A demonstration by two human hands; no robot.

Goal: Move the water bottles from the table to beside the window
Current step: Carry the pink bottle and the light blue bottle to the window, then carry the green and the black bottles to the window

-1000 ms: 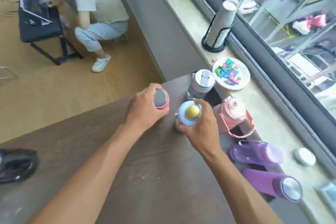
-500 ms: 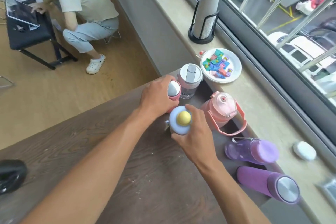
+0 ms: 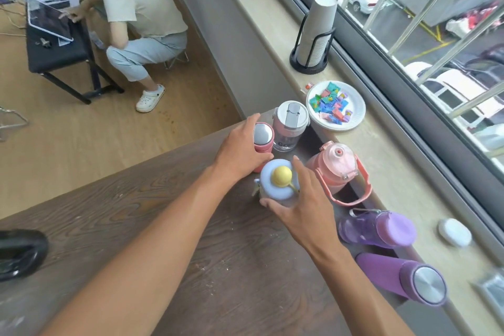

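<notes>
Head view: dark wood-grain counter (image 3: pixel 191 267) butts against a beige window sill (image 3: pixel 403 177); landmark is the pink jug with loop handle (image 3: pixel 334 169), standing upright at the counter edge next to the sill. Left hand (image 3: pixel 240 153) wraps around a small pink bottle with silver cap (image 3: pixel 263 135), just left of the jug and farther from the camera, bottle upright on the counter. Touching that bottle's right side is a clear tumbler with white flip lid (image 3: pixel 290 124), upright, behind the jug. Right hand (image 3: pixel 302 207) curls around a pale blue bottle with yellow knob lid (image 3: pixel 278 181), thumb under its near side, fingers on the side facing the jug; bottle sits just left of the jug, upright, base hidden so cannot tell if lifted. Nearer the camera than the jug, a translucent purple bottle (image 3: pixel 376 229) lies on its side across the counter-sill edge, and nearer still a matte purple bottle with steel cap (image 3: pixel 403 278) also lies on its side. Behind the jug on the sill: white plate of wrapped candies (image 3: pixel 351 120), then a cup stack in a black wire holder (image 3: pixel 316 33). A white oval case (image 3: pixel 454 232) rests on the sill right of the purple bottles. Far left of the jug, a person in a pale shirt (image 3: pixel 141 8) crouches by a black bench (image 3: pixel 57 46).
</notes>
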